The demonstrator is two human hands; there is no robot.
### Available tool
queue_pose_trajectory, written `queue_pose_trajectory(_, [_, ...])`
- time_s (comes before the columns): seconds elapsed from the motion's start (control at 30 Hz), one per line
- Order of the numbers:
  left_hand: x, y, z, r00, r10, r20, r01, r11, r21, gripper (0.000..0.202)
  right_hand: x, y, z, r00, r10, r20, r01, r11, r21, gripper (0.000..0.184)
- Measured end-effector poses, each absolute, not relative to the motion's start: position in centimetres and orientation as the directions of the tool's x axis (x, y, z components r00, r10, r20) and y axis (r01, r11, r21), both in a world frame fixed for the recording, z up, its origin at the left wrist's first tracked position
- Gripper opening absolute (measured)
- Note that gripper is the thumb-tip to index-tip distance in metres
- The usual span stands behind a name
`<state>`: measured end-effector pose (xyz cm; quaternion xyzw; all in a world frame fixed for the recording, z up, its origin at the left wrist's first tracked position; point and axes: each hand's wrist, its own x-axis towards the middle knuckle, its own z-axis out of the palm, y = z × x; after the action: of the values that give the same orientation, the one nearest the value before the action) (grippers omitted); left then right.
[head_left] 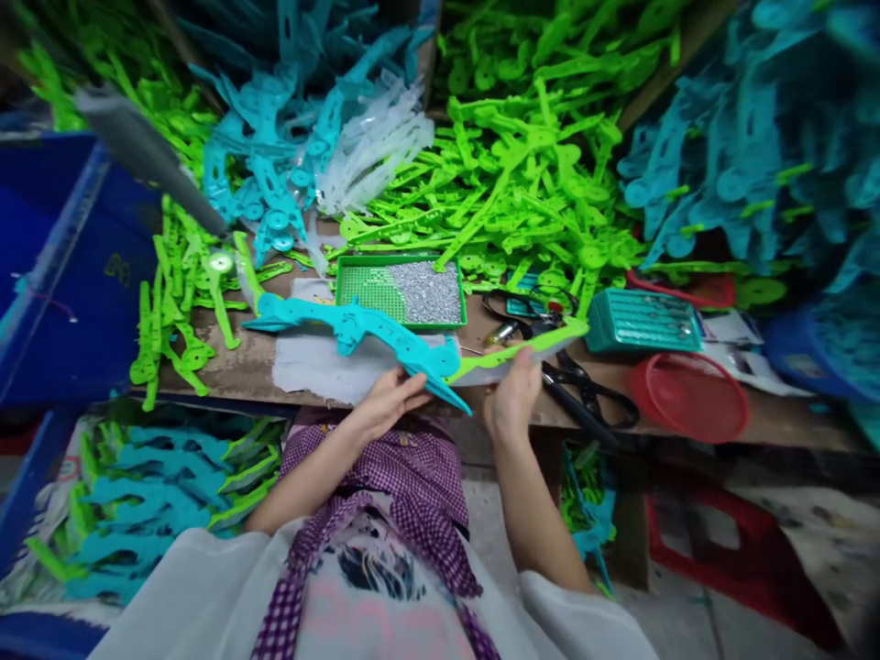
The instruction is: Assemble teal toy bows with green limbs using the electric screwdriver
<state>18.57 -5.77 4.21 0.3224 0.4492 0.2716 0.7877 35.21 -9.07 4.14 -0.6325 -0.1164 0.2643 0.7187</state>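
Observation:
A long, bent blue plastic part [364, 323] is held above the workbench, with a narrow green plastic arm [550, 341] at its right end. Another green arm [246, 268] rises from its left end. The fingers of my left hand [389, 403] are closed around the blue part near its right end. My right hand [515, 390] grips the green arm on the right from below, partly hiding its lower edge. Behind the blue part lies a green tray [364, 291] with many small grey metal pieces [430, 291] heaped in its right half.
Heaped green arms [522, 183] and blue parts [265, 174] fill the back. Black-handled tools [591, 394], a teal box [643, 321] and a red round container [687, 399] are on the right. A blue bin [51, 275] stands left, above stacked blue-and-green pieces [158, 495].

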Motion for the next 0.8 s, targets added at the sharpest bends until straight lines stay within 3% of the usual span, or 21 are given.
queue_pose_trajectory(0.07, [15.3,-6.0,4.0,0.343,0.805,-0.484,-0.098,0.543,0.834,0.035,36.7,-9.4,3.9,0.859,0.497,-0.125,-0.197,0.095,-0.976,0.049])
queue_pose_trajectory(0.17, [8.8,-4.8,3.9,-0.028,0.935,-0.355,-0.091,0.351,0.932,0.037,38.8,-9.9,3.0,0.884,0.463,-0.061,-0.127,0.113,-0.985,0.058])
queue_pose_trajectory(0.23, [5.1,-2.6,3.9,-0.251,0.942,-0.223,-0.073,0.211,0.975,0.043,39.8,-10.1,2.2,0.896,0.441,-0.041,-0.09,0.091,-0.992,0.065])
queue_pose_trajectory(0.3, [2.8,0.6,4.0,-0.356,0.931,-0.077,-0.036,0.069,0.997,0.054,40.5,-10.1,1.6,0.911,0.412,-0.024,-0.059,0.073,-0.996,0.071])
queue_pose_trajectory(0.4, [1.9,5.6,3.9,-0.326,0.945,-0.015,-0.061,-0.005,0.998,0.06,40.9,-9.6,1.3,0.927,0.373,0.02,-0.002,0.059,-0.998,0.077])
queue_pose_trajectory(0.63, [3.0,11.7,3.9,-0.057,0.977,-0.203,-0.098,0.197,0.976,0.041,41.2,-9.0,1.6,0.946,0.289,0.145,0.122,0.094,-0.988,0.072])
queue_pose_trajectory(0.8, [3.0,10.6,5.3,0.019,1.0,-0.002,-0.032,0.003,0.999,0.045,42.0,-9.3,2.1,0.948,0.209,0.241,0.226,0.095,-0.97,0.06])
